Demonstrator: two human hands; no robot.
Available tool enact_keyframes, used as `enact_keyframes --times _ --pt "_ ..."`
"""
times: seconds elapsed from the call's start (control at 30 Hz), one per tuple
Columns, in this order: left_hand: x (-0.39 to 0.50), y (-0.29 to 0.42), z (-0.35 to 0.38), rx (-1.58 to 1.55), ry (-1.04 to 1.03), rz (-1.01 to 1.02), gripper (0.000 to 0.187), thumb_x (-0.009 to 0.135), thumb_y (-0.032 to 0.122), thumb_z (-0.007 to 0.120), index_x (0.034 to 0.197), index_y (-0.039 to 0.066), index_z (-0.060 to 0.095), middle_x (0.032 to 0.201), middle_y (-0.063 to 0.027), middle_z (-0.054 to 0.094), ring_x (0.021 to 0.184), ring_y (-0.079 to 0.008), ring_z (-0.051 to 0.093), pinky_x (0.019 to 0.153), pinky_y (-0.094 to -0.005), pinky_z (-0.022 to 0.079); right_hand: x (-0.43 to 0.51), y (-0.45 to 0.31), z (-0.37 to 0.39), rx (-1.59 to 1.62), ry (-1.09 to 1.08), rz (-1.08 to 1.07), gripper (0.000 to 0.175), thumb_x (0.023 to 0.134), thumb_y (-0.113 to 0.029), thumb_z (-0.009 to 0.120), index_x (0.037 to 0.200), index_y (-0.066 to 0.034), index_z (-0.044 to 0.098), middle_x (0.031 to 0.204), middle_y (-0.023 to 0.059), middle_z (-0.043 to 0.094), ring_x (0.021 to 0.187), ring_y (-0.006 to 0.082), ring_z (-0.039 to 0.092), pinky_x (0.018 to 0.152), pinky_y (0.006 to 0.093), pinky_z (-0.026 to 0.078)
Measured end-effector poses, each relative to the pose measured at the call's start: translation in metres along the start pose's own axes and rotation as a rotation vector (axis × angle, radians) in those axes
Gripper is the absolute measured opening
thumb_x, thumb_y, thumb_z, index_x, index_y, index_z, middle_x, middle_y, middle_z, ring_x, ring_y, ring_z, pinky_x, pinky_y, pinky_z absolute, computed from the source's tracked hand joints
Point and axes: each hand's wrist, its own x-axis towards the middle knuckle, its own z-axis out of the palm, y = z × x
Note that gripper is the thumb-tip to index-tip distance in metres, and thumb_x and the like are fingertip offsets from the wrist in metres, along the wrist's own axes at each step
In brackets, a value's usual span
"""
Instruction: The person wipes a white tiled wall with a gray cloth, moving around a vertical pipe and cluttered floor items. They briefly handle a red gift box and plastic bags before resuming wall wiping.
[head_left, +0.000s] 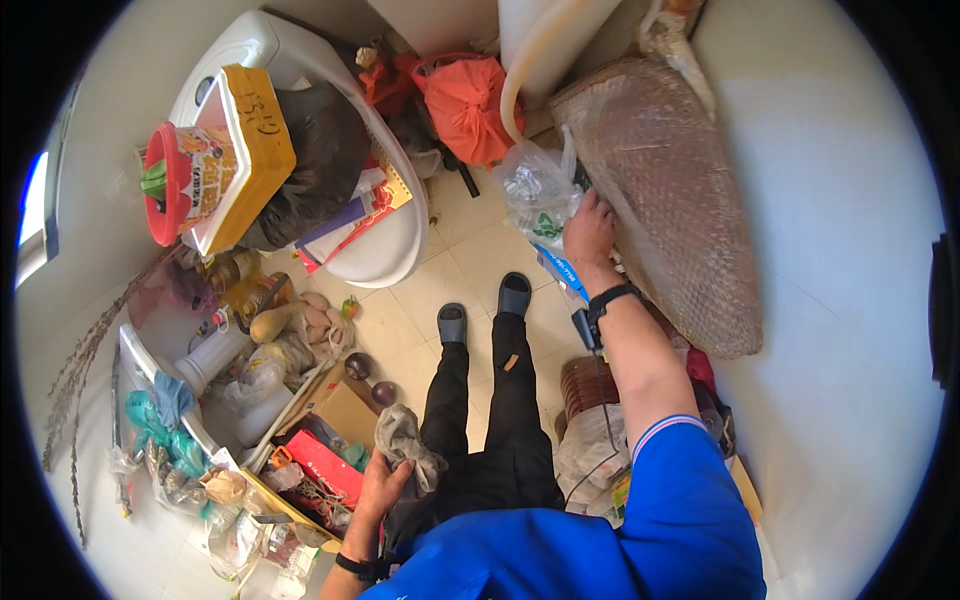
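My left hand (386, 480) is closed around a crumpled grey-beige cloth (411, 450), held low in front of my left thigh. Stretched forward, my right hand (589, 234) lies against a clear plastic bag (532, 191) with green print. Its fingertips are partly hidden between the bag and a large woven wicker tray (667, 195), so its grip does not show clearly. The tray leans against the right wall. Under the hand, a blue printed strip (561, 268) hangs beside the bag.
A white tub (409, 259) on the left bears a yellow-edged foam box (255, 157), a red bucket (161, 184) and a black bag (315, 165). Red bags (469, 105) stand ahead. Bottles, vegetables and a cardboard box (341, 409) crowd the left floor; a brown ribbed container (589, 386) stands right.
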Motion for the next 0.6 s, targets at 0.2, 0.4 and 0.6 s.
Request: enact_keyframes --times 0.2,0.4,0.6 --pt "-0.020 0.032 -0.011 0.099 -0.019 0.170 0.060 0.096 0.009 0.074 0.149 -0.003 0.049 0.136 -0.0130 0.067 0.125 -0.0222 0.063 0.111 -0.0371 0.049 -0.094 0.007 -0.101 0.206 -0.251 -0.073 0.046 0.094 -0.011 0.063 0.139 -0.0007 0.057 0.123 0.0230 0.065 0.119 0.0445 0.062 0.098 0.0540 0.054" --pt "-0.033 0.050 -0.036 0.254 -0.038 0.354 0.064 0.092 0.017 0.074 0.148 -0.003 0.050 0.131 -0.0228 0.071 0.125 -0.0329 0.068 0.108 -0.0414 0.051 -0.221 0.035 -0.179 0.254 -0.599 0.098 0.031 0.095 -0.014 0.062 0.123 -0.0017 0.064 0.121 0.0259 0.070 0.115 0.0449 0.068 0.098 0.0541 0.056" --pt "-0.039 0.044 -0.073 0.275 -0.120 0.504 0.056 0.091 0.017 0.076 0.140 -0.001 0.056 0.122 -0.0221 0.074 0.116 -0.0318 0.071 0.101 -0.0417 0.055 -0.375 0.073 -0.227 0.354 -0.616 0.329 0.036 0.094 -0.019 0.063 0.125 0.0000 0.064 0.120 0.0281 0.073 0.114 0.0455 0.070 0.098 0.0543 0.057"
